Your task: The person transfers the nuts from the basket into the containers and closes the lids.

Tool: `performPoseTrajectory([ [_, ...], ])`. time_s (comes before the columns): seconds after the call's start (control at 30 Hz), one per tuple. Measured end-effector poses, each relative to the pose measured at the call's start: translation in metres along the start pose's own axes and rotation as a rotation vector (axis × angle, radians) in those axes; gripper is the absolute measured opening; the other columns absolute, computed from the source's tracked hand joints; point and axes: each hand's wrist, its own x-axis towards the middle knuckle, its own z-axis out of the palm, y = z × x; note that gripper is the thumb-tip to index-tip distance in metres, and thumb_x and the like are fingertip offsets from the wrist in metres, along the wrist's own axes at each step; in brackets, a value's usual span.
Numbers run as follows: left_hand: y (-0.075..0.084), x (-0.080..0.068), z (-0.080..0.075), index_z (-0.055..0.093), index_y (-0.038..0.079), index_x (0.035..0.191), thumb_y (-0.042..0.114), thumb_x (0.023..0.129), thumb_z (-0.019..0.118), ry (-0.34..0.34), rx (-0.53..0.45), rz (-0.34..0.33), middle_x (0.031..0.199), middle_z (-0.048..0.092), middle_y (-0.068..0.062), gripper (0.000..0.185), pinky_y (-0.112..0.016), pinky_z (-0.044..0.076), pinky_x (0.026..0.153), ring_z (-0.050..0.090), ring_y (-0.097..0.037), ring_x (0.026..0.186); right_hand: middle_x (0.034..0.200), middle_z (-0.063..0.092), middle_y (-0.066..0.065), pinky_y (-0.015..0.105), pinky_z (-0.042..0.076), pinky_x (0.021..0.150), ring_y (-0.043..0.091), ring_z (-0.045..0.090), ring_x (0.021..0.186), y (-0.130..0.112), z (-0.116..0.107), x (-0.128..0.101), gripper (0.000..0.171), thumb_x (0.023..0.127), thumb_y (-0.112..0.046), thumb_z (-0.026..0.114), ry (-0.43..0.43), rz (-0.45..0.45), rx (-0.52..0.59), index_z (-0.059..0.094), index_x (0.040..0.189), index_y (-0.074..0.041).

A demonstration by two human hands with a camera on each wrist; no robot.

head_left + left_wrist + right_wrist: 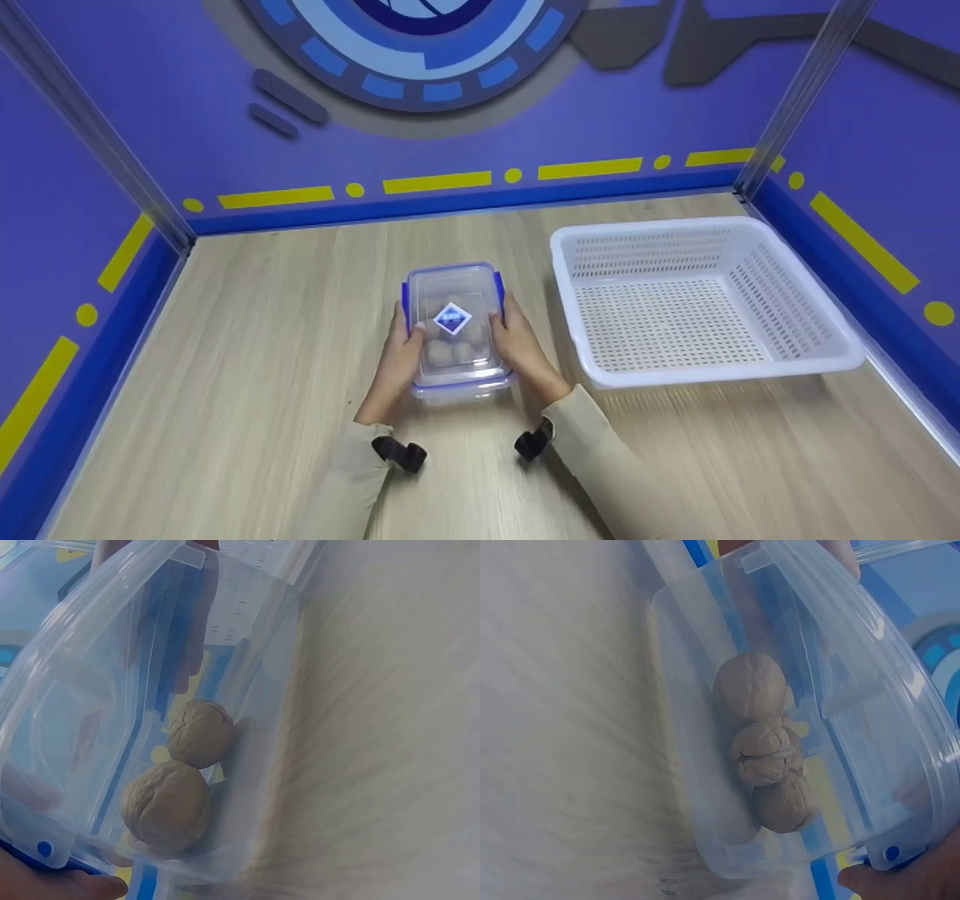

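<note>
A clear plastic food container with blue side clips and a lid with a diamond-shaped label is between my two hands. Several walnuts lie inside it, near its close end; in the left wrist view two walnuts show through the wall. My left hand grips the left side, thumb over the lid's edge. On the right side my right hand grips it the same way, its thumb on the lid. Most of the fingers are hidden beside and under the container in the head view.
A white perforated plastic basket stands to the right of the container on the wooden table. Blue panels with yellow marks wall the table at the back and both sides. Each wrist wears a black camera mount.
</note>
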Motion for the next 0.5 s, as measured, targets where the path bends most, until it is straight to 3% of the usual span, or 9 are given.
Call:
performPoseTrajectory([
  [0.13,-0.0012,-0.0004,0.0000,-0.004,-0.009,0.149,0.010,0.100,0.034,-0.006,0.016,0.000,0.158,0.000,-0.029,0.065,-0.050,0.003,0.122,0.002,-0.041,0.147,0.148,0.026,0.038,0.052,0.020,0.119,0.048,0.026,0.139,0.0002,0.0015,-0.0002,0.056,0.097,-0.007,0.041,0.009,-0.010,-0.007,0.020,0.143,0.020],
  [0.5,-0.0032,-0.0006,-0.0060,-0.004,-0.005,0.151,0.014,0.101,0.035,-0.048,0.037,-0.027,0.159,0.000,-0.026,0.067,-0.052,0.004,0.121,0.002,-0.041,0.147,0.155,0.016,0.029,0.047,0.011,0.122,0.041,0.016,0.146,0.0045,0.0001,-0.0009,0.061,0.100,-0.016,0.040,-0.033,0.091,0.117,0.015,0.148,0.011],
])
